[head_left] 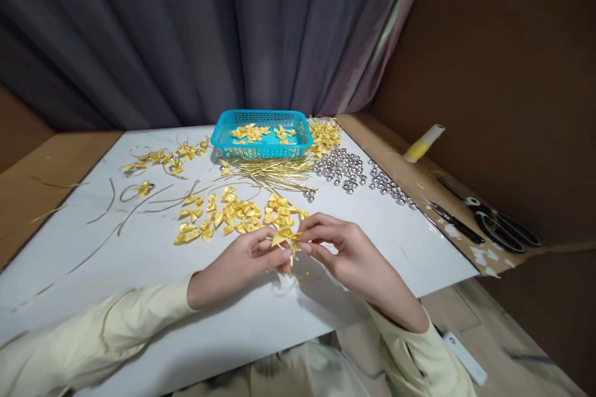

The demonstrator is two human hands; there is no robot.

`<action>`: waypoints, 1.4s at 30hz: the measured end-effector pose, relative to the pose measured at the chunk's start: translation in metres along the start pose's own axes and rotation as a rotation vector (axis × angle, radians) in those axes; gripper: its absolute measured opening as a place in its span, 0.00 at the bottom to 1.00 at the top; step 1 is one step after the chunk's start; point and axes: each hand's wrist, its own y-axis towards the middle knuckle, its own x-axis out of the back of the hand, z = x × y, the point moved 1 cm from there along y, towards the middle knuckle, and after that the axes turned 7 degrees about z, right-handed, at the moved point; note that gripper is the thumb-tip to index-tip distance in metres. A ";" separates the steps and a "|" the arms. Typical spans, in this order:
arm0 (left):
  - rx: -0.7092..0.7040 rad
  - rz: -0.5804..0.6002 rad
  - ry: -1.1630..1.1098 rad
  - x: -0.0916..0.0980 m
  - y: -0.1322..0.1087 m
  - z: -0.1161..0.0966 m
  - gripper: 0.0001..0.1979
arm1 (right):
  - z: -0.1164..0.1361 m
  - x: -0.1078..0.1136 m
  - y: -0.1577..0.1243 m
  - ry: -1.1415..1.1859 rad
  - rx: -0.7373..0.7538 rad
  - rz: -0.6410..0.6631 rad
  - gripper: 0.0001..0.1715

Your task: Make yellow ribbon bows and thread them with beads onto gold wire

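Between my two hands, above the near part of the white board, is a yellow ribbon bow [282,236] with thin gold cord hanging below it. My left hand [254,254] pinches at the bow's lower left, thumb and fingers closed. From the other side my right hand [342,248] pinches the bow's right edge between thumb and fingertips. Something white and thin [285,284] shows under the fingers; I cannot make out what it is. Just beyond my hands lies a group of loose yellow bows [228,214].
A blue basket [261,152] with yellow pieces stands at the back. Gold cords [274,170] lie before it, silver beads [339,167] to their right. Finished-looking bows with cord loops [161,158] are at left. Scissors [500,223], tweezers [459,223] and a yellow-white spool [423,144] lie right.
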 end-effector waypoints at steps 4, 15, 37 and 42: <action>0.055 0.019 0.053 -0.002 -0.001 -0.005 0.17 | 0.002 0.000 0.001 0.020 -0.001 -0.010 0.10; 0.072 0.059 0.166 -0.001 0.002 0.000 0.16 | 0.000 0.002 0.002 0.039 0.007 -0.026 0.09; -0.167 0.059 0.885 0.017 0.009 -0.038 0.17 | 0.007 -0.001 0.010 -0.320 -0.020 0.144 0.13; -0.168 0.028 0.830 0.013 0.004 -0.037 0.15 | 0.012 -0.003 0.012 -0.367 -0.058 0.158 0.13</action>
